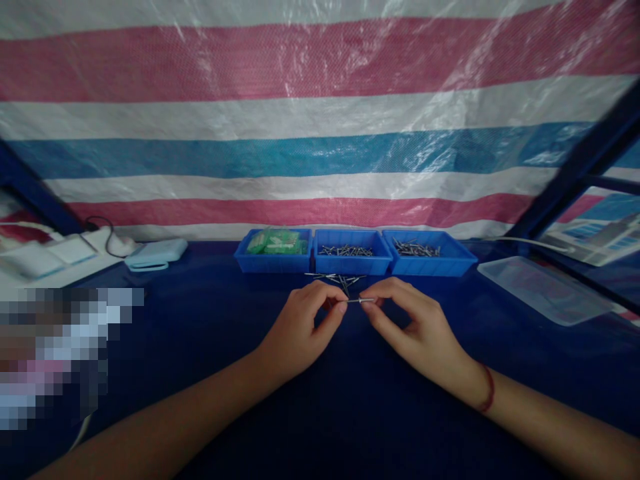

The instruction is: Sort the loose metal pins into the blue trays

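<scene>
Between my two hands a thin silver blind rivet (354, 301) lies level, just above the dark blue table. My left hand (311, 321) pinches its left end between thumb and forefinger. At the other end, the thumb and forefinger of my right hand (417, 323) close on it, near its small flange. Just beyond my fingertips a loose little pile of rivets (341, 280) rests on the table. Behind that, the middle blue bin (353, 265) and the right blue bin (431, 265) hold many similar metal pieces.
A left blue bin (274, 264) holds green plastic packets (278, 241). At the right lies a translucent plastic lid (545, 290). A light blue power bank or case (156, 253) and a white power strip (75, 257) sit at left. Striped sheeting (320, 153) hangs behind.
</scene>
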### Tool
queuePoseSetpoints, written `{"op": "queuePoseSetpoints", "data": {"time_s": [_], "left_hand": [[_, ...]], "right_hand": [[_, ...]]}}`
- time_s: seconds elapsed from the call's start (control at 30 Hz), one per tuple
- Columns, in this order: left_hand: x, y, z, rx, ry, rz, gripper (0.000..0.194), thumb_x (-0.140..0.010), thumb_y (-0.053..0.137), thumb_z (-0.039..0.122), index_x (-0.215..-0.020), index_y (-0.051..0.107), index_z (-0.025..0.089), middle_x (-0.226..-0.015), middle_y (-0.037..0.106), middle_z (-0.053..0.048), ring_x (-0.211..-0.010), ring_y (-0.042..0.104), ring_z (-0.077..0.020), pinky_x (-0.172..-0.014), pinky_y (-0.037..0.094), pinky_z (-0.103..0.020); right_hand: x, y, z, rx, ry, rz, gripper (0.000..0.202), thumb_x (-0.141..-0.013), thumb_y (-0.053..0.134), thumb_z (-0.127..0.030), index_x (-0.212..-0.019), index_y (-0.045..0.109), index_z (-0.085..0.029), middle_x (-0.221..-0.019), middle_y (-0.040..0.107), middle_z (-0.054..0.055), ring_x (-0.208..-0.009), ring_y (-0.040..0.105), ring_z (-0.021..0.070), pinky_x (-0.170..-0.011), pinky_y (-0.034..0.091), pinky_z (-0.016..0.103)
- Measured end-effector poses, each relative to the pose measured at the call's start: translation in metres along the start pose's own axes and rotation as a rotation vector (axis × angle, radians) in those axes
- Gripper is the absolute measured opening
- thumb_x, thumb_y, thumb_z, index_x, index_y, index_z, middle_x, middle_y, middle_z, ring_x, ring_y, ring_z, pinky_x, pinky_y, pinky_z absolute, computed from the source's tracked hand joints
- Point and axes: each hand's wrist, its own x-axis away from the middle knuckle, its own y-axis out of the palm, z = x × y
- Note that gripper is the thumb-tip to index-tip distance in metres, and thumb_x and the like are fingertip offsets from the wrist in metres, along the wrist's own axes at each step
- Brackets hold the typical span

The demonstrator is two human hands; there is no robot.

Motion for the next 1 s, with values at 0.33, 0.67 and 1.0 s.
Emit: {"op": "queuePoseSetpoints", "data": {"time_s": [0.33,0.67,1.0], "left_hand": [[-0.001,0.001,-0.010,-0.130,0.009,-0.008,0.022,-0.089,0.048,0.019,-0.111,0.051,0.020,-0.105,0.057,-0.006,-0.100,0.054,-0.0187,-0.089,0.043,-0.037],[-0.007,-0.003,-0.043,-0.553,-0.022,-0.095,0.031,-0.089,0.046,0.027,-0.118,0.054,0.020,-0.127,0.050,-0.010,-0.115,0.048,-0.0277,-0.091,0.042,-0.049],[-0.009,-0.001,-0.041,-0.545,-0.005,-0.153,0.034,-0.091,0.043,0.023,-0.123,0.051,0.016,-0.124,0.054,-0.010,-0.115,0.050,-0.0237,-0.096,0.041,-0.042]], "right_hand": [[-0.026,-0.041,0.038,0.446,-0.036,0.268,0.015,-0.086,0.051,-0.027,-0.077,0.060,-0.018,-0.076,0.066,0.004,-0.074,0.060,0.0194,-0.076,0.038,0.037],[-0.026,-0.040,0.069,0.663,-0.014,0.114,0.022,-0.086,0.049,-0.030,-0.095,0.062,-0.016,-0.097,0.064,0.011,-0.094,0.056,0.0266,-0.081,0.043,0.043],[-0.014,0.001,0.045,0.406,-0.144,-0.389,0.046,-0.089,0.044,-0.040,-0.129,0.046,-0.017,-0.131,0.051,0.012,-0.120,0.047,0.0244,-0.099,0.039,0.045]]}}
